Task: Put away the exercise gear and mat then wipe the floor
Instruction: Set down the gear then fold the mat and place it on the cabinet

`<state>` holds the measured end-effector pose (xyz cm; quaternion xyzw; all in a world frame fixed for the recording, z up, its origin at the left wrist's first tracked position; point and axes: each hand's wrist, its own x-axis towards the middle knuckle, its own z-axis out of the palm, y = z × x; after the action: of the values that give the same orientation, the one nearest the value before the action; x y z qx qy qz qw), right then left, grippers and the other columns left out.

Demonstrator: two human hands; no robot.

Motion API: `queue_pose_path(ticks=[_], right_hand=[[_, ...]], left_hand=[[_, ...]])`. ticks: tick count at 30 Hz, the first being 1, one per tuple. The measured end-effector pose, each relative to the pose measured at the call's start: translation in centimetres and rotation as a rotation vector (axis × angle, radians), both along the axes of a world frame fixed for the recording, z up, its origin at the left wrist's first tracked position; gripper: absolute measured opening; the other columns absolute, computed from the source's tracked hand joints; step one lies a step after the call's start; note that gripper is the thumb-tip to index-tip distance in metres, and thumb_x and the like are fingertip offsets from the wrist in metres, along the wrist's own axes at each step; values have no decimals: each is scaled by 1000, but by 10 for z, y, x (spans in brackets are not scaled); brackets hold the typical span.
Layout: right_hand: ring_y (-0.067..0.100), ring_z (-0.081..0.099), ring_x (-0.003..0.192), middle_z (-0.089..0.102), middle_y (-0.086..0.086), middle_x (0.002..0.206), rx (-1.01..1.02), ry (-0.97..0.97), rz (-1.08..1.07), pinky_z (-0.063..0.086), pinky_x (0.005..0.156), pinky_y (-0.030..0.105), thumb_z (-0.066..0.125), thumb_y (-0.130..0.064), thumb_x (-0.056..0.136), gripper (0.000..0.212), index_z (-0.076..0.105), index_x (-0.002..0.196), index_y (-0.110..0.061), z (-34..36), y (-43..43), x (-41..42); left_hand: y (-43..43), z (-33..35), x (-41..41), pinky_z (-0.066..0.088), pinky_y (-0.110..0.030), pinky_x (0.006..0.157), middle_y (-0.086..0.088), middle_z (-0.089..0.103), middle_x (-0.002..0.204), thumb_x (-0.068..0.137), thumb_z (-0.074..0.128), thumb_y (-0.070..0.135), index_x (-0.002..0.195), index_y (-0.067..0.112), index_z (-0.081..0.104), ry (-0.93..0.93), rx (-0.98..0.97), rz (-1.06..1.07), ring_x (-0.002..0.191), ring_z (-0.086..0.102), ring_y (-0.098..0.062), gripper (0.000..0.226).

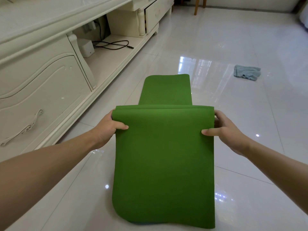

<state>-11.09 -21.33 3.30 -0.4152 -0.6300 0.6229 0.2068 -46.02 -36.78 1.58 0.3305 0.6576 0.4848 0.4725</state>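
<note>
Gripping a green mat [164, 155] at its fold with left hand [107, 125] and right hand [225, 130], one at each side edge; thumbs on top, fingers [218, 113] curled behind; below the fingers, the near flap hanging down; beyond them, more mat lying flat on the glossy tiled floor [216, 47]; far past the right fingers, a crumpled blue cloth [246, 75]; left of the left fingers, a cream cabinet [41, 80], black cable [113, 45] on its open shelf.

This is looking like a home living room: a long cream cabinet [41, 84] with carved drawers is standing at the left, a black cable [113, 45] and a white box [85, 47] are lying on its shelf, and glossy tiles are covering the floor [233, 117].
</note>
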Motion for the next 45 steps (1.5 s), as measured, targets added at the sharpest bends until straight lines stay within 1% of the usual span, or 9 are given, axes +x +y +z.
queue_pose_path(ticks=[3,6,9,14,25,30,33,41,45], right_hand=[[14,66,102,62,3,121,-33,-50,74,55,82,31,71,11,76,84,35,136,-35,-7,-3,2],[11,67,100,60,-1,122,-26,-66,70,55,80,30,72,11,76,91,31,138,-43,-13,-3,1],[15,67,100,61,-1,121,-22,-54,34,56,78,30,70,11,78,89,32,137,-43,-16,-3,-1],[16,67,101,61,4,124,-34,-67,20,56,78,31,68,15,76,86,34,136,-36,-28,-6,-1],[16,67,103,62,-3,124,8,-81,2,54,85,33,67,0,86,78,32,139,-43,-32,-8,8],[12,69,95,62,-3,120,-2,-77,19,57,73,30,65,1,88,74,33,139,-42,-22,-13,8],[15,70,93,64,-2,116,-32,-79,19,58,70,35,65,0,87,68,38,134,-42,-19,-16,9],[21,71,93,68,-1,111,-49,-80,35,58,70,43,69,-4,84,66,41,131,-41,-19,-21,7],[15,70,93,64,2,116,-27,-79,39,58,69,35,66,0,86,69,37,134,-40,-22,-23,7]], left_hand=[[1,-10,-1,51,-48,97,-9,69,120,64,68,3,129,17,50,-20,8,22,112,65,-30,69],[1,-18,0,53,-43,93,-3,67,123,75,70,5,131,25,45,-6,21,8,114,65,-25,64],[-4,-26,1,52,-35,92,4,65,126,88,69,3,135,31,41,22,15,-34,113,65,-16,62],[-10,-33,1,53,-36,92,4,61,127,67,78,-5,137,35,35,83,-28,-73,115,62,-15,92],[-13,-27,3,54,-40,95,7,61,126,71,80,21,139,40,38,117,25,-44,118,59,-18,82],[-18,-22,4,59,-39,82,0,64,121,84,76,10,137,38,40,102,17,-42,114,62,-21,70],[-22,-17,5,60,-37,75,-6,66,118,87,73,11,137,38,40,107,-8,-66,105,67,-23,65],[-33,-15,1,60,-46,79,-11,69,116,89,70,9,138,33,39,69,-39,-81,98,72,-29,64],[-35,-16,0,61,-44,77,-2,63,121,85,76,13,138,38,37,132,-44,-73,109,65,-21,70]])
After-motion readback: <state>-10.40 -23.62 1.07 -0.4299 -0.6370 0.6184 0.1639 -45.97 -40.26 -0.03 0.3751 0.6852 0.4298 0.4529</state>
